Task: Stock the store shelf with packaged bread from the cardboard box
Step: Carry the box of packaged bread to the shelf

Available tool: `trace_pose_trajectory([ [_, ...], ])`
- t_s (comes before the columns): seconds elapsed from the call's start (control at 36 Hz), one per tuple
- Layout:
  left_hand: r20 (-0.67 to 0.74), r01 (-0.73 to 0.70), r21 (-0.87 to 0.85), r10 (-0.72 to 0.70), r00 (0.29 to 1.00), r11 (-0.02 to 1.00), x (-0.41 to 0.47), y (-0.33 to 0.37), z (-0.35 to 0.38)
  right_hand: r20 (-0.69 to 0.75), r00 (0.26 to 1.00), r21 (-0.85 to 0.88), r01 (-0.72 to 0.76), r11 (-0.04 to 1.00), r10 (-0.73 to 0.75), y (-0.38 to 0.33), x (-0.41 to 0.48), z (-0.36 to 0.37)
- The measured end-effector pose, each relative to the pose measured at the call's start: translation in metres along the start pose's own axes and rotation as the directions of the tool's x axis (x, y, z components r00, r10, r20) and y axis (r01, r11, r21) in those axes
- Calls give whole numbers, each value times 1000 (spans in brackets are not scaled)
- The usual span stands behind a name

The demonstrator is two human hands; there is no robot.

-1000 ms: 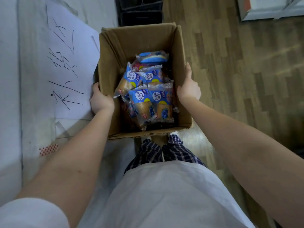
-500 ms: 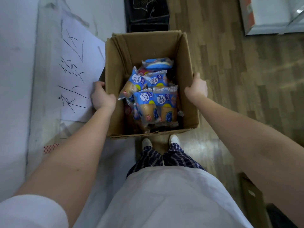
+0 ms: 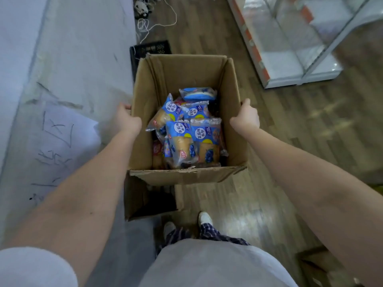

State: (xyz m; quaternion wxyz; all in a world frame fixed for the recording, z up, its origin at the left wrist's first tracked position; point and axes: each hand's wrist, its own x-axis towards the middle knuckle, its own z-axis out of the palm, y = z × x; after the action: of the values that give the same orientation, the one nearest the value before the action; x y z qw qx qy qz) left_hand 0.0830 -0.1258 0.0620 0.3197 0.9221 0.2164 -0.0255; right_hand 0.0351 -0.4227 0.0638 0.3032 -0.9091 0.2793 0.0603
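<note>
Box (image 3: 186, 73), bread (image 3: 182, 137) inside: we grip its sides with left hand (image 3: 126, 121) and right hand (image 3: 246, 119); shelf (image 3: 290, 48) lies ahead, rightward.

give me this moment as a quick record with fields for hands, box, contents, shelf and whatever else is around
left hand: left hand holds the left wall of the cardboard box
right hand: right hand holds the right wall, thumb at the rim
box: open top, held between both hands
contents: bread packets, mostly blue wrappers, piled loosely in the box
shelf: shelf unit ahead to the right, nothing visible on it
nearby: black crate beyond the box; paper sheet with handwriting on the left; second box below
</note>
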Motion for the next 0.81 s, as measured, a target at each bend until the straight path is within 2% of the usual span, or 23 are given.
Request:
trace_pose_trajectory([
  [0.19, 119, -192, -5, 191, 974, 981, 18, 75, 38, -126, 980, 99, -141, 985, 153, 37, 23, -55],
  [0.36, 257, -377, 29, 358, 898, 926, 17, 154, 82, -227, 910, 196, -305, 932, 346, 84, 19, -92],
  [0.47, 344, -519, 18, 482, 806, 855, -2, 209, 115, -294, 823, 277, -413, 867, 486, 125, 7, -114],
  [0.61, 462, -661, -32, 597, 656, 750, -47, 268, 155, -355, 695, 366, -512, 777, 625, 178, -23, -142],
  [0.81, 565, -759, -130, 677, 471, 638, -137, 322, 214, -432, 518, 445, -589, 674, 738, 253, -82, -187],
])
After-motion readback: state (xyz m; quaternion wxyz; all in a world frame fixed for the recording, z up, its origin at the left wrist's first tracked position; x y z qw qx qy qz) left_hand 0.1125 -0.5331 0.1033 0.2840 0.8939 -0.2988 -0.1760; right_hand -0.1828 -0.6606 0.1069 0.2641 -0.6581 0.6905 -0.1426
